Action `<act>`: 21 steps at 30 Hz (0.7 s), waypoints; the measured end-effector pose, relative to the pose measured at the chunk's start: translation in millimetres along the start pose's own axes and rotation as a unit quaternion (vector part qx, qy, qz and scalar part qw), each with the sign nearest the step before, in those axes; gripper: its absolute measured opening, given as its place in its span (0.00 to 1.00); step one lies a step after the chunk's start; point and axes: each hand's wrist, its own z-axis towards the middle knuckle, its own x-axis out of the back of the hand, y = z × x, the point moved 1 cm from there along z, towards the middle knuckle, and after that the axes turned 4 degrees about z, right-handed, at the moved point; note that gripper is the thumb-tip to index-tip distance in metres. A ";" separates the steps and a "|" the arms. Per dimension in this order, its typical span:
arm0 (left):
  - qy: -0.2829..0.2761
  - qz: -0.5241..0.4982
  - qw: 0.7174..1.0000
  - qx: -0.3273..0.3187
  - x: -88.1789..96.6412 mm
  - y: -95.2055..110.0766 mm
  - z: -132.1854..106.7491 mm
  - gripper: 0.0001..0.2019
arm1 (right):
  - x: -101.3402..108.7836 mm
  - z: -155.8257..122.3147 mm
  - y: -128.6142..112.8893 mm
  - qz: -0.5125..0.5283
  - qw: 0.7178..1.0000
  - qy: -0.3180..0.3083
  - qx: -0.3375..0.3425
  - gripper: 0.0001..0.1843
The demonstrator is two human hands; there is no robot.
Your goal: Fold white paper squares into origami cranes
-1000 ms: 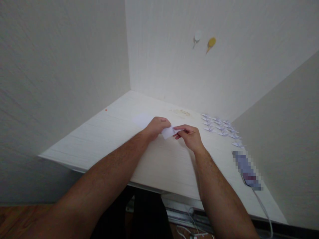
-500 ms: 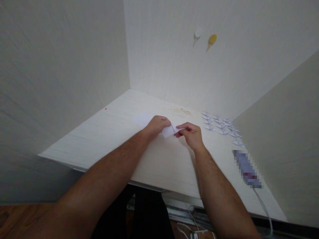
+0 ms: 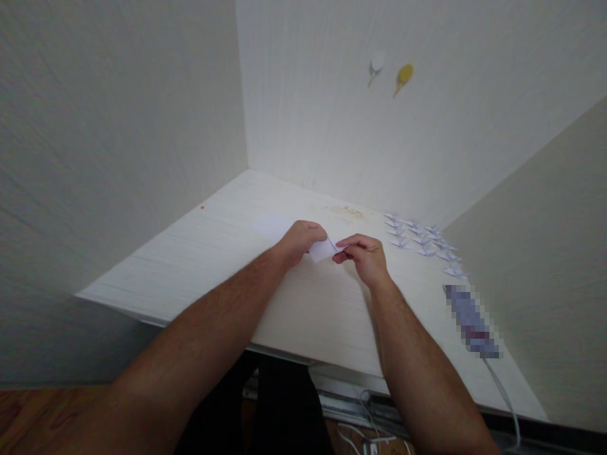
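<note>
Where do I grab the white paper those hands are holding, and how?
I'd pinch the white paper gently by its lower edge, coming from the near side of the table. That edge shows uncovered, while the left hand holds one end and the right hand pinches the other. It looks thin, so two fingertips should probably do.

Mid-frame, the left hand (image 3: pixel 304 239) and right hand (image 3: pixel 365 254) cover parts of the paper (image 3: pixel 321 251). Right of centre, folded pieces (image 3: pixel 425 251) overlap, their creases too small to tell. Pixels mask an object (image 3: pixel 468 317) at lower right. The bottom edge cuts off both arms (image 3: pixel 213 319).
</note>
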 end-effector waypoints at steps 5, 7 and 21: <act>-0.005 0.003 1.000 0.001 -0.1 -0.3 0.5 0.03 | 1.4 -0.5 1.1 0.012 1.000 -0.011 0.005 0.08; -0.013 0.005 1.000 0.002 -0.2 -0.5 0.6 0.03 | 1.3 -1.0 0.2 0.012 1.000 -0.012 0.002 0.08; -0.055 0.005 0.998 0.014 1.6 -2.7 1.4 0.10 | -0.1 -1.1 -2.9 -0.013 1.000 0.005 0.001 0.08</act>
